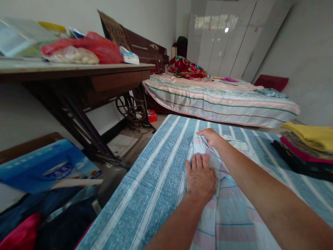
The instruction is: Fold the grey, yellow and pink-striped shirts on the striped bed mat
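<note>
A pale garment (234, 215) in white, pink and grey with thin blue stripes lies partly folded on the blue-and-white striped bed cover (145, 187). My left hand (201, 177) rests palm down on its left edge, fingers spread. Just beyond it, my right hand (210, 136) is closed on the garment's far corner and lifts it slightly in a pinch. My right forearm hides part of the cloth, so I cannot tell exactly what kind of garment it is.
Folded clothes (309, 147) are stacked at right, yellow on top. At left stands a sewing-machine table (125, 69) with red plastic bags (91, 47) on it. Below are a blue box (49, 163) and dark clothes (65, 215). Another bed (221, 100) stands behind.
</note>
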A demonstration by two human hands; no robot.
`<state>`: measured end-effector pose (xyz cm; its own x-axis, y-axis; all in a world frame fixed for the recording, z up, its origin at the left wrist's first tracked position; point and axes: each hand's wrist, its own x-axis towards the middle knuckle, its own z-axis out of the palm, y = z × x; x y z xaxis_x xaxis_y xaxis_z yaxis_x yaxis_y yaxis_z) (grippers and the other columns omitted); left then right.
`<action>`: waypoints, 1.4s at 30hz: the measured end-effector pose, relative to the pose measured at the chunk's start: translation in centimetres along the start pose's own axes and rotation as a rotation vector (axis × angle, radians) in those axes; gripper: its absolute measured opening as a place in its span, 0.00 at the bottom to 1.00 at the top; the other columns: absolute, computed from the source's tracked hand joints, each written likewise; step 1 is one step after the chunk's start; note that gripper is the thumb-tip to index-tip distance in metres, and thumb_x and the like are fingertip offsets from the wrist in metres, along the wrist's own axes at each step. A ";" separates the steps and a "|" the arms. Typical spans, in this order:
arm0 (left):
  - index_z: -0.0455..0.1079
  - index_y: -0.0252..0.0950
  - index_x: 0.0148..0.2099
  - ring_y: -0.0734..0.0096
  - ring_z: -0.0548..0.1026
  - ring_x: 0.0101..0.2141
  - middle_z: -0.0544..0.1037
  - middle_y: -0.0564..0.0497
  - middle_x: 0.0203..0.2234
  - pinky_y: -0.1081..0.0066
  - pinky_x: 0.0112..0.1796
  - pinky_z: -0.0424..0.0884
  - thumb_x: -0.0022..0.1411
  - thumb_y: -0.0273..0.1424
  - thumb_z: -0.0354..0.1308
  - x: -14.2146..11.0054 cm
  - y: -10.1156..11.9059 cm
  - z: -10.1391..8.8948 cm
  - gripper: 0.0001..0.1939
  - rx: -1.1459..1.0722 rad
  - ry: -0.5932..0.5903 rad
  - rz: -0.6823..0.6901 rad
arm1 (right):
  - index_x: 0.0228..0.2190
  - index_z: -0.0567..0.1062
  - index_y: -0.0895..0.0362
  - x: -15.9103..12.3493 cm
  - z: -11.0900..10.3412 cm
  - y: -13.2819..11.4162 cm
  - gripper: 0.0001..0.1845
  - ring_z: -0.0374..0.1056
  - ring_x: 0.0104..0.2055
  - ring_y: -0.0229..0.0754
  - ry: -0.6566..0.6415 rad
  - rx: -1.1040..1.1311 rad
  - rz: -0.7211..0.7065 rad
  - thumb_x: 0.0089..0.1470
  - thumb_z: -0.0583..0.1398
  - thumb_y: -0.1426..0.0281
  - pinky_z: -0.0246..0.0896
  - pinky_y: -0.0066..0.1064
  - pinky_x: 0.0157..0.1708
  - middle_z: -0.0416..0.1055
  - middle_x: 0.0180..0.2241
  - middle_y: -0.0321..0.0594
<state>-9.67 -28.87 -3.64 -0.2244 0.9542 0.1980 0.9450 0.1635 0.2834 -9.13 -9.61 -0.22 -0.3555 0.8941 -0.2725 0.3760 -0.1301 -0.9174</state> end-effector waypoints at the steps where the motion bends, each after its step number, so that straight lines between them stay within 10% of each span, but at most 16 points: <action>1: 0.49 0.33 0.65 0.55 0.52 0.62 0.55 0.41 0.63 0.45 0.58 0.48 0.65 0.39 0.40 0.1 0.0 -0.1 0.29 0.001 -0.017 -0.013 | 0.39 0.71 0.61 0.1 0.1 0.2 0.11 0.69 0.31 0.36 0.012 0.011 0.014 0.59 0.58 0.65 0.68 0.30 0.31 0.71 0.34 0.38; 15: 0.59 0.35 0.62 0.47 0.47 0.63 0.57 0.45 0.62 0.44 0.57 0.47 0.65 0.44 0.40 0.9 -0.5 -0.3 0.29 0.104 -0.057 -0.107 | 0.31 0.76 0.61 0.0 -1.2 1.1 0.06 0.69 0.28 0.38 0.296 -0.253 -0.217 0.47 0.62 0.74 0.61 0.27 0.29 0.72 0.24 0.34; 29: 0.61 0.35 0.59 0.48 0.55 0.59 0.62 0.44 0.59 0.46 0.53 0.55 0.66 0.36 0.41 2.1 -1.3 -1.8 0.22 0.264 -0.045 -0.035 | 0.36 0.76 0.61 -14.4 -11.0 6.2 0.11 0.65 0.46 0.48 0.329 -0.942 -0.386 0.52 0.56 0.73 0.56 0.34 0.46 0.71 0.41 0.50; 36: 0.68 0.32 0.48 0.53 0.67 0.52 0.71 0.39 0.49 0.54 0.50 0.63 0.63 0.27 0.44 6.0 -1.0 -3.3 0.16 0.142 -0.059 -0.009 | 0.41 0.75 0.59 -16.1 -17.0 10.6 0.18 0.64 0.49 0.50 0.352 -1.071 -0.218 0.56 0.55 0.60 0.56 0.36 0.47 0.71 0.42 0.49; 42: 0.64 0.33 0.53 0.69 0.63 0.56 0.65 0.43 0.57 0.69 0.53 0.61 0.63 0.22 0.41 8.7 -1.7 -1.0 0.19 0.094 -0.007 0.073 | 0.33 0.76 0.56 -15.8 -17.2 13.6 0.14 0.68 0.40 0.46 0.290 -0.958 -0.249 0.55 0.53 0.63 0.57 0.32 0.37 0.73 0.36 0.44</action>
<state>-13.50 -21.07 -1.43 -0.1530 0.9660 0.2084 0.9770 0.1161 0.1790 16.31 -18.15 -3.38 -0.3444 0.9345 0.0902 0.8893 0.3555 -0.2878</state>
